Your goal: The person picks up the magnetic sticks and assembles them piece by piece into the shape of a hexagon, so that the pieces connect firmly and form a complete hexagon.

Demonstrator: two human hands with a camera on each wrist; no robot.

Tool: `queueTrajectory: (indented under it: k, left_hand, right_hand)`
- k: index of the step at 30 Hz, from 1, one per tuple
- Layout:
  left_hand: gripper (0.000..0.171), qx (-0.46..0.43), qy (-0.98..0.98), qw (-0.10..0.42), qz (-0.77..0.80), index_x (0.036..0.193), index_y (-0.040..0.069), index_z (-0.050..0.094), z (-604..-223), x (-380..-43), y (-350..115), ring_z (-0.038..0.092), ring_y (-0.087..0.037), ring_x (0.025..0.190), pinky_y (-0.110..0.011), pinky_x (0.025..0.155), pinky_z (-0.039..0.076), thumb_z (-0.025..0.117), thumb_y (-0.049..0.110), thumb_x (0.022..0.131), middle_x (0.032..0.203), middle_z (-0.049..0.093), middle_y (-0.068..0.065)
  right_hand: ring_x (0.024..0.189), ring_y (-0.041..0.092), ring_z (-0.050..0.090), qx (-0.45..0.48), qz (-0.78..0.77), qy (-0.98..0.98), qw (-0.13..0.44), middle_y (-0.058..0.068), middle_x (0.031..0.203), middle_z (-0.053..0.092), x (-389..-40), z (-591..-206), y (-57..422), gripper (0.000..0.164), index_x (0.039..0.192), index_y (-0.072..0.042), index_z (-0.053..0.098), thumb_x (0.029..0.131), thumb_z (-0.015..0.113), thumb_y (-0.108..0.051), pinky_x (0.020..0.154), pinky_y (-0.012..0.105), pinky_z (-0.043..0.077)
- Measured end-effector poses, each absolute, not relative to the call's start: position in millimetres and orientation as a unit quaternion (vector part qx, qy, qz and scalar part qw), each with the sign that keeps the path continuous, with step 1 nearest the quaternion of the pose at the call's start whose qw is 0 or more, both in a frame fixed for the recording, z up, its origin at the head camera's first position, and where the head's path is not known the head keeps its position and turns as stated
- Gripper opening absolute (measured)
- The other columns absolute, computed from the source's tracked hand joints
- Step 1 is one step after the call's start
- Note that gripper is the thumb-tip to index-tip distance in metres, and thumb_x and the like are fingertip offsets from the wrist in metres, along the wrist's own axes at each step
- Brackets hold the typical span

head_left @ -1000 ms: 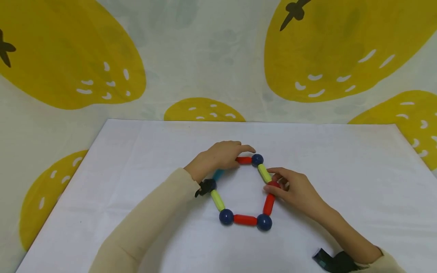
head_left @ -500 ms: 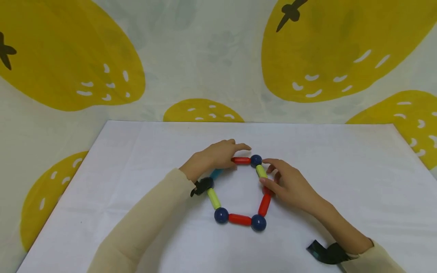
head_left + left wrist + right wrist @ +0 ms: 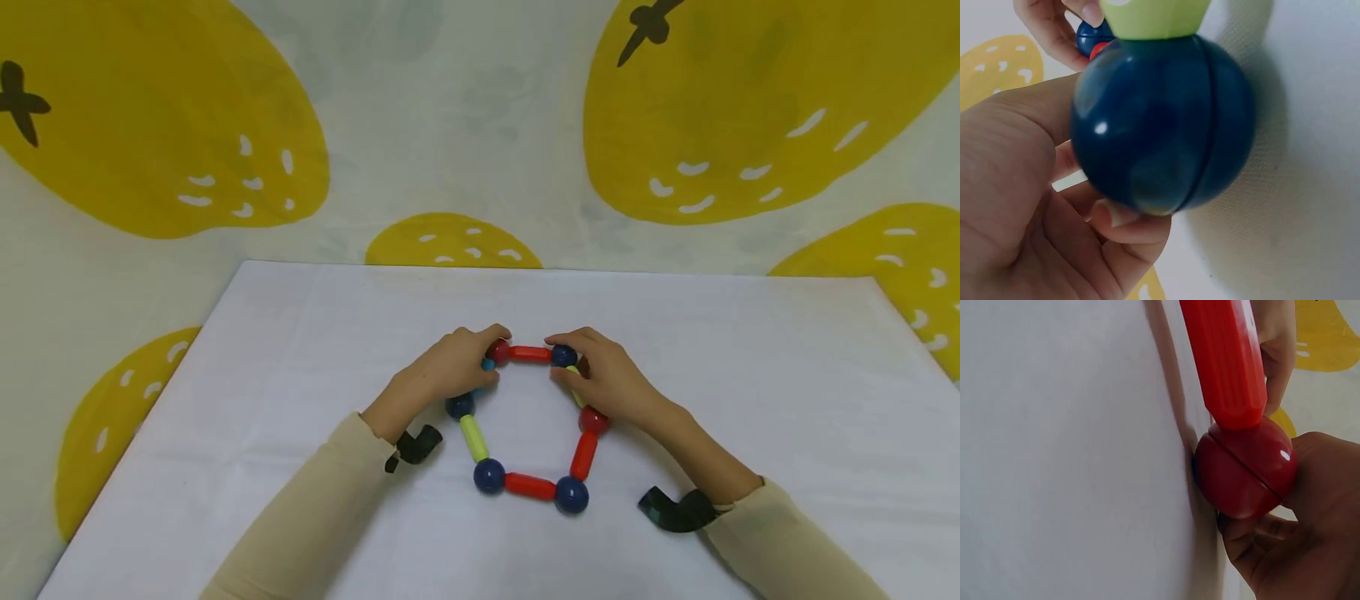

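Observation:
Balls and short rods of a magnetic building set lie joined in a closed, six-sided ring on the white table. My left hand (image 3: pixel 446 367) holds the far-left red ball (image 3: pixel 499 352) between thumb and fingers, partly covering the light-blue rod (image 3: pixel 483 379). At the far-right corner, my right hand (image 3: pixel 617 377) grips a dark blue ball (image 3: pixel 564 356). A red rod (image 3: pixel 530 355) spans these two balls. Under my right hand a yellow-green rod (image 3: pixel 574 386) leads to another red ball (image 3: pixel 593 420), seen large in the right wrist view. A dark blue ball (image 3: pixel 1160 125) fills the left wrist view.
The ring's near side has a red rod (image 3: pixel 529 486) between two dark blue balls. White cloth (image 3: pixel 750 375) covers the table, and a fruit-print curtain (image 3: pixel 450 125) hangs behind it. Black straps (image 3: pixel 678 510) sit at both wrists.
My left hand has drawn back left, uncovering the far-left red ball. My right hand has moved from the right-side red ball up to the far-right blue ball.

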State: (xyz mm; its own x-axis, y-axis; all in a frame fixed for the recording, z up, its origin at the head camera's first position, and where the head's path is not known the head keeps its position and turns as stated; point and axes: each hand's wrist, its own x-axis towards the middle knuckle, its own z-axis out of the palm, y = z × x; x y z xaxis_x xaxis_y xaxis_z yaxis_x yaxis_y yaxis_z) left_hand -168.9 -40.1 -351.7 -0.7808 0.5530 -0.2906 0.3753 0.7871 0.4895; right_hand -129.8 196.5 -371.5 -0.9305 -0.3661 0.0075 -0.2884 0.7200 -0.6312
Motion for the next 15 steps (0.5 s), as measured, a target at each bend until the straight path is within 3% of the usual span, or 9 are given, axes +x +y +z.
queueTrajectory:
  k: [8,12,15]
  left_hand:
    - [0.056,0.242,0.93,0.189,0.202,0.139,0.018,0.046,-353,-167,-40,0.057,-0.019,0.078,-0.029,0.068,0.049,0.07,0.023,0.088,0.108,0.064,-0.006]
    - [0.065,0.241,0.952,0.116,0.151,0.141,0.017,0.042,-350,-150,-42,0.058,-0.019,0.081,-0.031,0.063,0.052,0.07,0.038,0.087,0.11,0.06,-0.008]
    - [0.061,0.269,0.954,0.043,0.128,0.136,0.017,0.048,-343,-125,-52,0.053,-0.018,0.083,-0.026,0.059,0.049,0.072,0.04,0.085,0.106,0.053,-0.007]
  right_hand:
    - [0.078,0.019,0.051,-0.159,-0.33,0.93,0.036,0.01,0.112,0.059,-128,-375,189,0.042,0.126,-0.009,0.061,0.086,0.072,-0.015,0.065,0.03,0.048]
    - [0.082,0.021,0.052,-0.149,-0.328,0.932,0.035,0.01,0.113,0.058,-127,-375,189,0.042,0.126,-0.01,0.061,0.086,0.072,-0.016,0.068,0.031,0.049]
    - [0.086,0.022,0.053,-0.152,-0.322,0.934,0.035,0.011,0.118,0.056,-124,-372,189,0.045,0.128,-0.011,0.059,0.086,0.072,-0.018,0.071,0.033,0.051]
